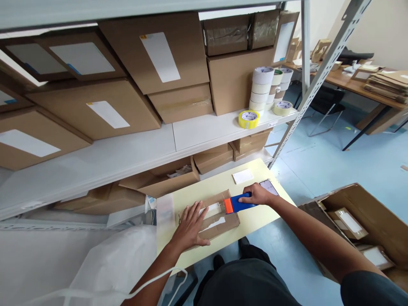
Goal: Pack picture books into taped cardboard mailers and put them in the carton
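Note:
A small cardboard box lies on the pale yellow table. Clear tape and white label patches show on its top. My left hand is spread flat over the box's left part, fingers apart, and covers that end. In my right hand is a blue tape dispenser with an orange front end. That orange end touches the box top near its right side. Beyond my right hand lies a phone with its screen lit, and a white card rests near the table's far edge.
Labelled cardboard boxes fill the grey shelf ahead. Tape rolls are stacked there, beside a yellow roll. A large open carton holding packages stands on the floor to my right. White plastic sheeting hangs at left.

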The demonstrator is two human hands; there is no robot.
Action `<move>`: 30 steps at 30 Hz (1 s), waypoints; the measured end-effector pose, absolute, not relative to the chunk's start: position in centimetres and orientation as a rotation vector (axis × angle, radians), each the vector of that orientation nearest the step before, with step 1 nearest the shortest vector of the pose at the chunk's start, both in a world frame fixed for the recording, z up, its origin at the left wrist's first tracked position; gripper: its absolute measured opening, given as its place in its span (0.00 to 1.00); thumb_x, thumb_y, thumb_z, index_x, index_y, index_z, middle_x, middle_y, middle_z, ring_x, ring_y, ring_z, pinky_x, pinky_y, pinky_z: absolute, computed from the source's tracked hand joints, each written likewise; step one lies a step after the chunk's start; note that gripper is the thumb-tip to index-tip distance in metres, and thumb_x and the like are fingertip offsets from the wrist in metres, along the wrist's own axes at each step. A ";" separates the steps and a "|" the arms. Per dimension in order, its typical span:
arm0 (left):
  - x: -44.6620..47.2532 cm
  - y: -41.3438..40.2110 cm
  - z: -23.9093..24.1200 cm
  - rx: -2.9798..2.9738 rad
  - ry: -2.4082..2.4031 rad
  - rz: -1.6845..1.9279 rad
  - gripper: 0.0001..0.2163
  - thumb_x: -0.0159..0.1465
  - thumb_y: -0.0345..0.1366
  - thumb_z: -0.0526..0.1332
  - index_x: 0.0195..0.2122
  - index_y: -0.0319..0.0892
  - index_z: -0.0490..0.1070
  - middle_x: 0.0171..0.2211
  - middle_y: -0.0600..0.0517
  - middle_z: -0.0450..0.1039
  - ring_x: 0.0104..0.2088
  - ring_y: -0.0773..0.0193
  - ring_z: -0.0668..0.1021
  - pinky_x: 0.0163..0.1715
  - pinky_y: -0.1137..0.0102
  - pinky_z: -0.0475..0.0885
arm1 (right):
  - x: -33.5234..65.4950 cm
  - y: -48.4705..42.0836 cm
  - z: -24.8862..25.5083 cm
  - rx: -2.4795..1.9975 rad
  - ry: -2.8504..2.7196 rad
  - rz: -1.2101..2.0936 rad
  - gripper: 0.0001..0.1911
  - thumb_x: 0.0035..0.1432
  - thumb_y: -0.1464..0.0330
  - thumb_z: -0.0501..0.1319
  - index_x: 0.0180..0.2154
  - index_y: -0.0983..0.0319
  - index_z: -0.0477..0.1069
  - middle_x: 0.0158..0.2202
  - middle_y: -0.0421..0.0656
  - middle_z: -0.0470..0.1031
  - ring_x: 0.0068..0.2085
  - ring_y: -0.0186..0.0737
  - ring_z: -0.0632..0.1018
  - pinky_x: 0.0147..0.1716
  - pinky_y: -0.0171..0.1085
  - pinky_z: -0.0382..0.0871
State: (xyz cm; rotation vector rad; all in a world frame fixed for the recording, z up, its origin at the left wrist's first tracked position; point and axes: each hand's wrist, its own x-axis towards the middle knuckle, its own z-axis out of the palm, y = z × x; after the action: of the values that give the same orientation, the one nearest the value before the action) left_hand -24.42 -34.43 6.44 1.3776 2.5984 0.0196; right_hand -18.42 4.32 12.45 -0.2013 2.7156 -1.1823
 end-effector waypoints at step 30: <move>-24.7 -34.9 5.9 1.561 2.708 -0.056 0.57 0.46 0.66 0.69 0.72 0.41 0.56 0.73 0.33 0.51 0.72 0.36 0.56 0.69 0.45 0.48 | -19.0 11.4 15.3 -0.337 2.765 -1.131 0.27 0.59 0.46 0.64 0.24 0.63 0.75 0.20 0.39 0.72 0.24 0.32 0.68 0.27 0.32 0.58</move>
State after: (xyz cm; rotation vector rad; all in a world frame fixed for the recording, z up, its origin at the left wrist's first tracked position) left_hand -24.71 -34.95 5.87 1.5612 2.7078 -0.0563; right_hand -18.99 11.40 15.27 -0.3369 2.7654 -1.1311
